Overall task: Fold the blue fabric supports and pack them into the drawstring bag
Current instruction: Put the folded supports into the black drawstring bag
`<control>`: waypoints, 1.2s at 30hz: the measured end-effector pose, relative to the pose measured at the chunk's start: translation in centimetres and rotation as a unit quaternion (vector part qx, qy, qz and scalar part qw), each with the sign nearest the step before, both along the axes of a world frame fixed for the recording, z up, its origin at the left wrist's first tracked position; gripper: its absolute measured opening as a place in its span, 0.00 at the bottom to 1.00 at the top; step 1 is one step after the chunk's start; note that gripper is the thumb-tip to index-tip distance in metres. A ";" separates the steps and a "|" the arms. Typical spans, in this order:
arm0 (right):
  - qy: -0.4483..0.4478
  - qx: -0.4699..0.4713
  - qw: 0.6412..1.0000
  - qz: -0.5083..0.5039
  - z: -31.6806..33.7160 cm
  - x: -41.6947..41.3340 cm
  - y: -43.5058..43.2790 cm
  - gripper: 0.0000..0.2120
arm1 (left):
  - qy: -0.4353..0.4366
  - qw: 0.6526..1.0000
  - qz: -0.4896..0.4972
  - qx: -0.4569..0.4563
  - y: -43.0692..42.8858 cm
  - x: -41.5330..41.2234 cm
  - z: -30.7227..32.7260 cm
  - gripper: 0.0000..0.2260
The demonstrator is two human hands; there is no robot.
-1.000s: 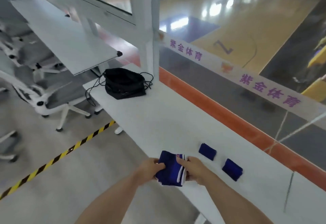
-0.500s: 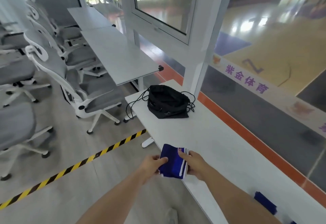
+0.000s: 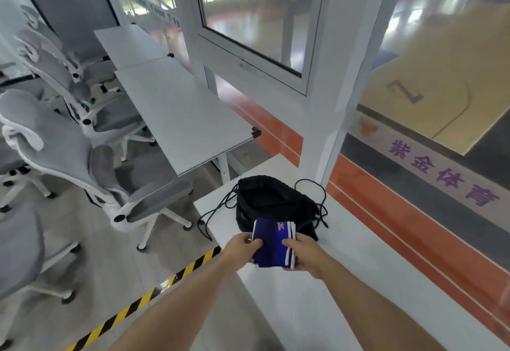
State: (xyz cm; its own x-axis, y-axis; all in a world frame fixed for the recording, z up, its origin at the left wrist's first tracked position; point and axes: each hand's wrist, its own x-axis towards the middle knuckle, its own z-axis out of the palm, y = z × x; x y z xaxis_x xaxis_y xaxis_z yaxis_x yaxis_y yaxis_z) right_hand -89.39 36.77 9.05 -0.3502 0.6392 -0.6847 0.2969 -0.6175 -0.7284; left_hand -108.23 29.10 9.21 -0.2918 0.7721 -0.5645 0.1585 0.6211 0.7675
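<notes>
**Both hands held the folded blue support at the near edge of the bag**

The left hand (image 3: 242,248) and the right hand (image 3: 303,256) held one blue fabric support (image 3: 271,245) between them, above the near-left end of the white table (image 3: 317,309). The support was folded into a flat, roughly square pack, with white bands along its right side and a small purple mark near its far edge.

The left thumb lay on top of the support's left edge, and the other fingers of that hand curled beneath it, so the hand pinched the cloth. The right thumb lay across the top beside the white bands, with the remaining fingers tucked under the pack in the same pinching hold. Both forearms reached in from the near edge of the view.

The black drawstring bag (image 3: 270,201) lay slumped on the far-left corner of the table, just beyond the hands. The support's far edge overlapped the bag's near side in the view; whether the two touched could not be told. The bag's black cords (image 3: 218,212) trailed over the left edge of the table, and another loop lay to the right of the bag.

A white window post (image 3: 325,102) rose from the table just beyond the bag. To the left stood a grey office chair (image 3: 82,163) on a white base beside a grey desk (image 3: 179,113). A strip of yellow-and-black tape (image 3: 138,303) crossed the floor at the near left. An orange stripe (image 3: 400,226) ran along the glass on the right, below purple characters (image 3: 441,174).
</notes>
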 end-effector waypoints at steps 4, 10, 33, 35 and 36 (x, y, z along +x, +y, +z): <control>0.008 0.012 0.999 -0.030 -1.2 -3.1 5.1 0.09 | 0.104 0.992 -0.064 0.020 5.5 -4.6 -0.5 0.08; -0.085 0.045 0.991 -0.095 -4.5 -7.4 12.3 0.08 | 0.255 0.954 -0.141 0.068 14.5 -12.7 -4.1 0.08; -0.411 0.122 0.884 0.185 -11.9 -10.2 12.8 0.20 | 0.289 0.880 -0.376 0.022 34.1 -13.9 -13.6 0.16; -0.413 0.123 0.881 0.194 -11.6 -9.9 12.6 0.22 | 0.366 0.824 -0.425 0.081 32.7 -13.4 -13.0 0.22; -0.411 0.126 0.881 0.199 -11.3 -9.8 12.7 0.23 | 0.410 0.779 -0.447 0.159 31.7 -13.2 -12.6 0.22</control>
